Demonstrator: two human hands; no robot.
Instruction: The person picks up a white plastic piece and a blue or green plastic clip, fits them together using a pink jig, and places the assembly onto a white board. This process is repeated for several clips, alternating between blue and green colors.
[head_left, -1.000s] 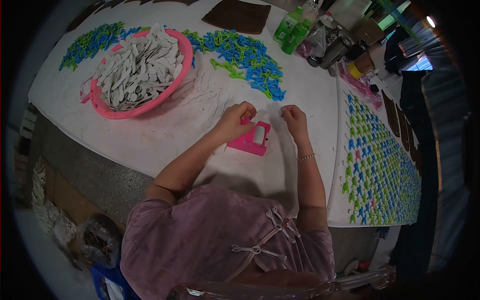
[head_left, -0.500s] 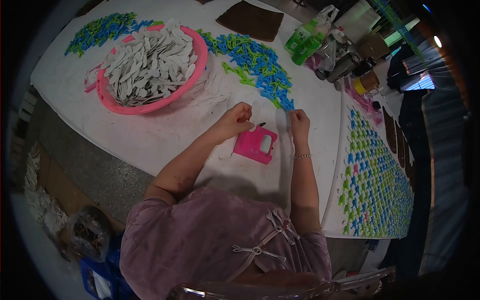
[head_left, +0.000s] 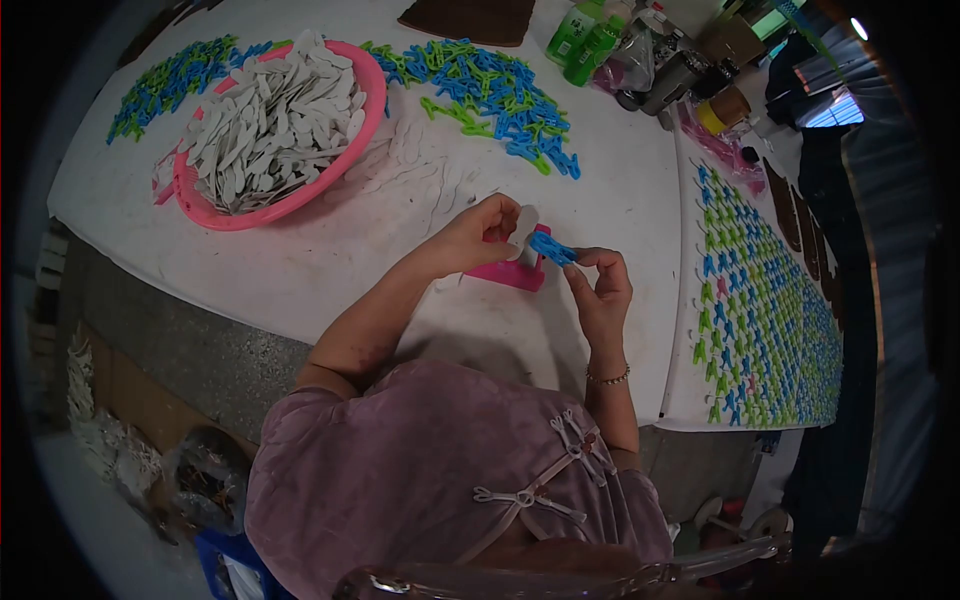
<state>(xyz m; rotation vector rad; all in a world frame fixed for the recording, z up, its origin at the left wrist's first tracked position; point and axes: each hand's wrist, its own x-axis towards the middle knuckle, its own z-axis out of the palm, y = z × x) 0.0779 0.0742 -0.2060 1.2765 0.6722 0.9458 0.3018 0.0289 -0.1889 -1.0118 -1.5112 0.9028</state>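
Blue clip (head_left: pixel 552 248) in right hand (head_left: pixel 603 288), pale strip (head_left: pixel 526 220) apparently in left hand (head_left: pixel 484 229).

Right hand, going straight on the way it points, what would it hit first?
Probably the white strip in the left hand, ahead of the blue plastic clip the right hand holds; depth is unclear, so the pink dispenser could come first.
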